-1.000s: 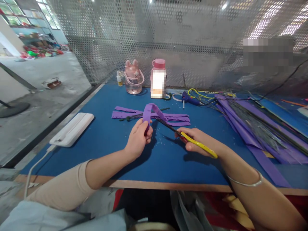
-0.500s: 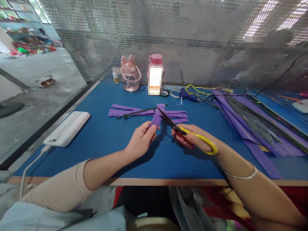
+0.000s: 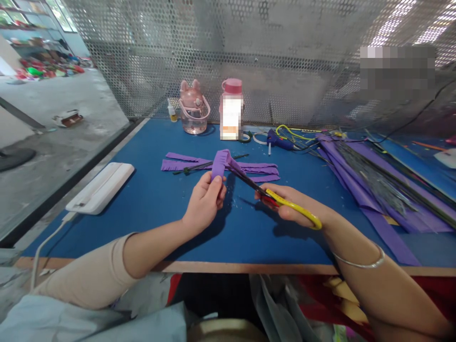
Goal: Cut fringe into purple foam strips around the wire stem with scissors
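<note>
Between thumb and fingers my left hand [image 3: 206, 199] pinches the lower end of a purple crepe paper strip [image 3: 218, 166], whose top bends over to the right. My right hand [image 3: 285, 204] grips scissors [image 3: 292, 207] with yellow and red handles. Their dark blades look nearly closed and touch the strip's bent-over end; whether paper lies between them I cannot tell. Behind my hands, fringed purple strips [image 3: 174, 165] lie flat on the blue tabletop [image 3: 156, 199], with thin dark green stems [image 3: 199, 166] across them.
A white power bank [image 3: 101, 187] with a cable is at left. Along the back stand a glue bottle [image 3: 172, 112], a pink jug [image 3: 193, 111], a pink-capped bottle [image 3: 233, 86] and a lit phone [image 3: 231, 118]. A blue glue gun [image 3: 280, 140] and purple paper sheets [image 3: 342, 166] lie right.
My left hand has shifted left with the strip, which now bends over at its top. The scissor blades have drawn closer together, while my right hand stays nearly in place.
</note>
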Demonstrator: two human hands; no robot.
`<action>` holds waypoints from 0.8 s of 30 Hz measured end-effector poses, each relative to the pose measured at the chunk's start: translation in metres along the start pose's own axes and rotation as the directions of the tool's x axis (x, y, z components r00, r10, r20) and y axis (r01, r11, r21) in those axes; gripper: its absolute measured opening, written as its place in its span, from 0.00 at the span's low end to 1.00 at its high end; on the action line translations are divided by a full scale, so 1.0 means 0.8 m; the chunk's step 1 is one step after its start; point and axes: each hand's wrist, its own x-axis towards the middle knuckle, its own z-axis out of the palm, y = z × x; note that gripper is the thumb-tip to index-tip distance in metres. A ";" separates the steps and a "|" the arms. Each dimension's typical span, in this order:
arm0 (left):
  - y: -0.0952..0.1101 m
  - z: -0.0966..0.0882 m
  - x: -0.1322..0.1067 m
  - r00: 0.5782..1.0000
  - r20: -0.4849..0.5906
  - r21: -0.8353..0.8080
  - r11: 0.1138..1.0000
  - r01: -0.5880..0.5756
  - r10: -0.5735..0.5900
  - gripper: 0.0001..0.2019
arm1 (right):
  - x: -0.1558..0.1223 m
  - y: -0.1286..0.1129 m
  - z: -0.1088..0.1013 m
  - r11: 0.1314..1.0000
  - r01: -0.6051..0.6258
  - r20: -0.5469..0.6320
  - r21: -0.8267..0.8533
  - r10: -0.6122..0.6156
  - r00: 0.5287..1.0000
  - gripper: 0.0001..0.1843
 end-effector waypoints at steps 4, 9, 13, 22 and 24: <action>-0.006 -0.003 -0.002 0.996 0.086 0.130 0.991 -0.009 -0.002 0.13 | 0.004 -0.001 0.010 0.995 -0.014 0.006 -0.104 0.015 1.000 0.46; -0.009 -0.005 -0.004 0.992 0.130 0.139 0.990 -0.021 0.003 0.13 | 0.004 0.001 0.015 0.993 0.007 -0.006 -0.117 -0.008 1.000 0.45; -0.004 -0.002 -0.006 0.994 0.106 0.074 0.997 -0.012 0.004 0.14 | 0.004 0.000 0.008 0.989 0.057 -0.055 -0.138 -0.065 0.996 0.43; -0.001 -0.002 -0.008 0.986 0.163 -0.023 1.000 0.021 -0.016 0.13 | 0.007 0.003 0.007 0.988 0.030 -0.041 -0.152 -0.037 0.998 0.43; -0.001 -0.002 -0.008 0.988 0.156 -0.034 0.999 0.024 -0.019 0.14 | 0.007 0.002 0.007 0.990 0.022 -0.037 -0.139 -0.028 0.999 0.42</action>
